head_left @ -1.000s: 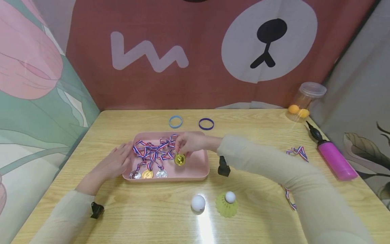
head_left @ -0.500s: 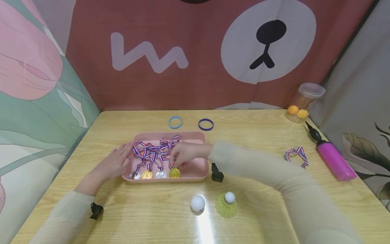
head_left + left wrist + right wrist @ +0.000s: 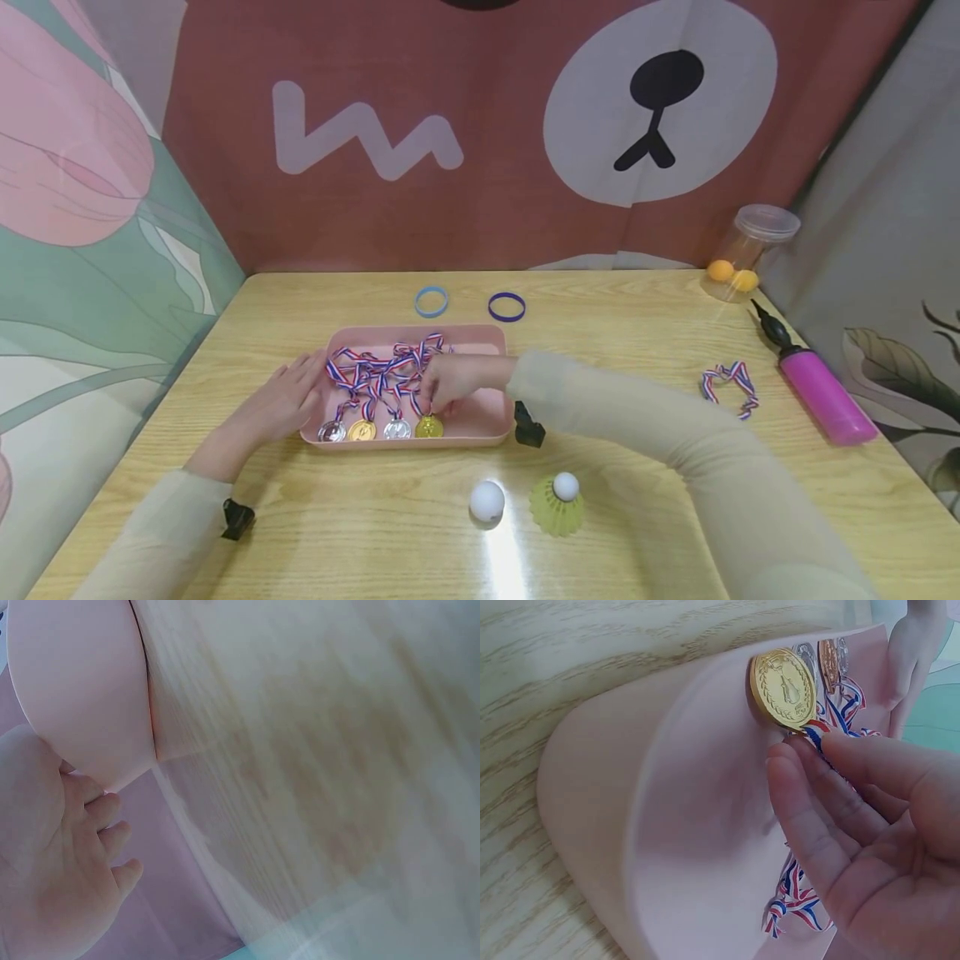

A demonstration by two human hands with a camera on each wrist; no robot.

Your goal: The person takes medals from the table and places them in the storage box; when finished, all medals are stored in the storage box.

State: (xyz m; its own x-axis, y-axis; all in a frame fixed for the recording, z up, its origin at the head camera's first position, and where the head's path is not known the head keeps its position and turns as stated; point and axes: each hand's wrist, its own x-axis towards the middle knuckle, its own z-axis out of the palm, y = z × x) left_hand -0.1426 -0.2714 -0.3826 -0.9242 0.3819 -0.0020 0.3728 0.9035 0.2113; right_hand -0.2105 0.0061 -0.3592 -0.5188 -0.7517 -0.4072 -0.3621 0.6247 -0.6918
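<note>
A pink tray holds several medals on red, white and blue ribbons, laid in a row along its near side. My right hand reaches into the tray and pinches the ribbon just above a gold medal, the rightmost of the row. The right wrist view shows that gold medal lying on the tray, with my right hand pinching the ribbon beside it. My left hand lies flat and open against the tray's left side. In the left wrist view its fingers sit by the tray's corner.
A white ball and a yellow shuttlecock lie in front of the tray. Behind it are a blue band and a purple band. On the right are a loose ribbon, a pink pump and a clear jar.
My right hand has lowered the gold medal from above the middle of the tray to its near side, beside the silver one. The left hand has stayed put.
</note>
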